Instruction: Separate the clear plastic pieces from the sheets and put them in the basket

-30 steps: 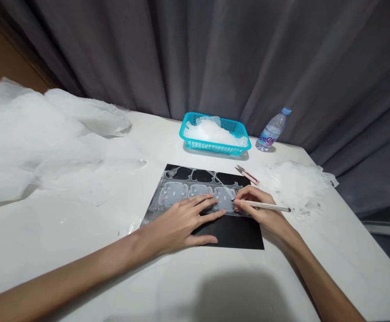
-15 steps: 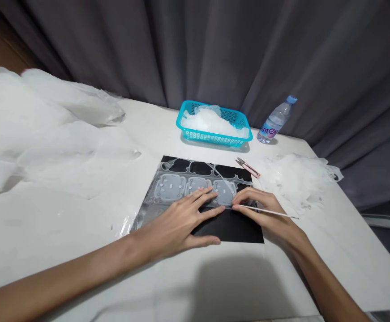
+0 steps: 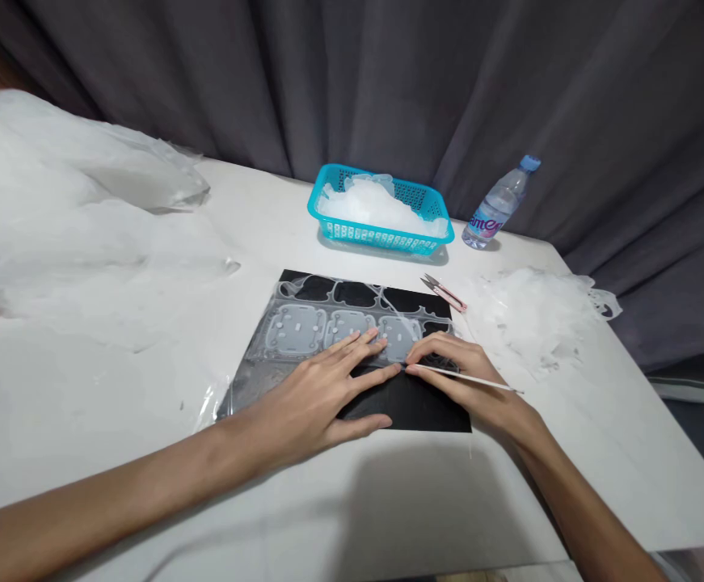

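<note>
A translucent plastic sheet [image 3: 296, 330] with rounded rectangular panels and cut-out openings lies over a black mat [image 3: 430, 404]. My left hand [image 3: 333, 388] rests flat on the sheet's lower part, fingers spread, its fingertips over the middle and right panels. Pinched in my right hand [image 3: 461, 376] is a thin white stick-like tool [image 3: 478, 378]; its tip sits at the lower edge of the right panel, beside my left index fingertip. What the tip touches there is too small to make out.
Pink-handled thread snips [image 3: 444, 294] lie beyond the mat's right corner. Behind stand a blue basket [image 3: 381, 236] of white film pieces and a water bottle [image 3: 497, 212]. A pile of clear scraps [image 3: 533, 319] lies right, large white plastic bags [image 3: 85, 242] left.
My right hand has slid a little left along the lower edge of the right panel, bringing the tool tip closer to my left index finger. The camera view has shifted slightly.
</note>
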{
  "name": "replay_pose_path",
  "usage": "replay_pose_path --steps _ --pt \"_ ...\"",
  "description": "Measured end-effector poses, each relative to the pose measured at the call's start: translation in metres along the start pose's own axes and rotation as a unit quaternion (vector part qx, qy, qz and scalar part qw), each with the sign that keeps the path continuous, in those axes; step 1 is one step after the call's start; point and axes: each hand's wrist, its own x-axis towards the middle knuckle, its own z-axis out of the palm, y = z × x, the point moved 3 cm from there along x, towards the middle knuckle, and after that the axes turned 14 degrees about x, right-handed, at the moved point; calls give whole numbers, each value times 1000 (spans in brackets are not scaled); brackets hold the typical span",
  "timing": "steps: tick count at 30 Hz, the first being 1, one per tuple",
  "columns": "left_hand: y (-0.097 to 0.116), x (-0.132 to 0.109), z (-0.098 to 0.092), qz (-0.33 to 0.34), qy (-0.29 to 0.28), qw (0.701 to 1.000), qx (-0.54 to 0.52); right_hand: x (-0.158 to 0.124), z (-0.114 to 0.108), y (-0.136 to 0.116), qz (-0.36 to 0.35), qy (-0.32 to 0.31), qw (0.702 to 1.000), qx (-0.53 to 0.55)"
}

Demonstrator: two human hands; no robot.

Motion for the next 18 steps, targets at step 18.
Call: replay_pose_path --steps 18 --pt "-2 -2 2 1 5 999 34 -4 6 -8 -127 -39 984 -119"
